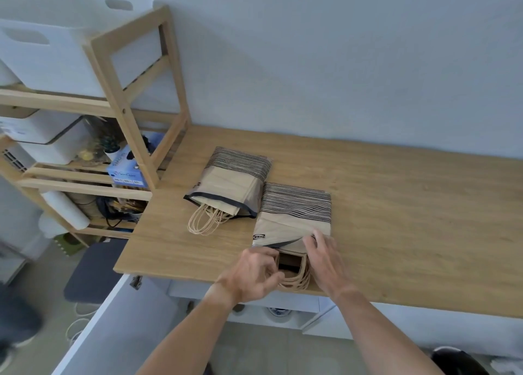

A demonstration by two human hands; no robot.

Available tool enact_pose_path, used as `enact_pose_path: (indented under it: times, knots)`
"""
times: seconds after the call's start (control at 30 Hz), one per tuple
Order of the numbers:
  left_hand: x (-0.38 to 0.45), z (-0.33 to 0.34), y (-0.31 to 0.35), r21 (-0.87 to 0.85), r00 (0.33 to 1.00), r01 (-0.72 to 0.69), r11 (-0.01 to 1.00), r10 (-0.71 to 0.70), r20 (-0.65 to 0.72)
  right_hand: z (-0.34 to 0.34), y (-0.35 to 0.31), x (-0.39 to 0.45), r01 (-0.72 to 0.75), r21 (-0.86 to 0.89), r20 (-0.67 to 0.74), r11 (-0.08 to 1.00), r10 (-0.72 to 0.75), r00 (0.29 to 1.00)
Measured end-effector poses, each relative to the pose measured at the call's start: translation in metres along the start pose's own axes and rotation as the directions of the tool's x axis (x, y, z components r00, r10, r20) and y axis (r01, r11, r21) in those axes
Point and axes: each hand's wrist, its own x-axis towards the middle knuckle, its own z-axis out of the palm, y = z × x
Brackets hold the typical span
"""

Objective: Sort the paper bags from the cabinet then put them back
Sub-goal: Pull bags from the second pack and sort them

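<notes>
Two flat bundles of brown paper bags lie on the wooden countertop (396, 204), each wrapped in a larger black-striped bag. The left bundle (232, 182) lies apart from my hands, its twine handles spilling toward me. The right bundle (294, 216) is nearer the front edge. My right hand (325, 258) lifts the dark-edged mouth of its outer bag. My left hand (254, 275) grips the smaller bags and their paper handles (294, 282) at that mouth. How far these inner bags reach inside is hidden.
A wooden shelf unit (135, 119) stands left of the counter with white bins (51, 57), a blue box (127, 170) and paper rolls. An open white cabinet door (113, 332) hangs below the counter's left corner. A dark mat (90, 272) lies on the floor.
</notes>
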Motion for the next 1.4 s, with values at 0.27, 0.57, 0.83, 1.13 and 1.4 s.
enact_pose_path:
  times: [0.27, 0.57, 0.83, 1.13, 1.4]
  knots:
    - [0.019, 0.025, 0.011, -0.335, 0.788, 0.542, 0.771, -0.604, -0.114, 0.002, -0.007, 0.005, 0.044, -0.173, 0.131, 0.984, -0.021, 0.991]
    - [0.038, 0.013, 0.005, -0.473, 0.69, 0.596, 0.649, -0.715, -0.112, -0.019, 0.014, 0.034, 0.195, -0.224, 0.213, 0.955, -0.147, 0.966]
    - [0.045, 0.011, -0.003, -0.571, 0.716, 0.616, 0.543, -0.688, 0.118, -0.016, 0.031, 0.015, 0.4, -0.367, 0.299, 0.839, -0.301, 0.906]
    - [0.053, 0.027, 0.004, -0.534, 0.767, 0.567, 0.627, -0.639, 0.063, -0.016, 0.027, 0.029, 0.386, -0.384, 0.257, 0.839, -0.304, 0.917]
    - [0.064, 0.032, 0.018, -0.672, 0.667, 0.503, 0.544, -0.739, -0.099, 0.002, 0.047, 0.028, 0.412, -0.327, 0.218, 0.85, -0.357, 0.909]
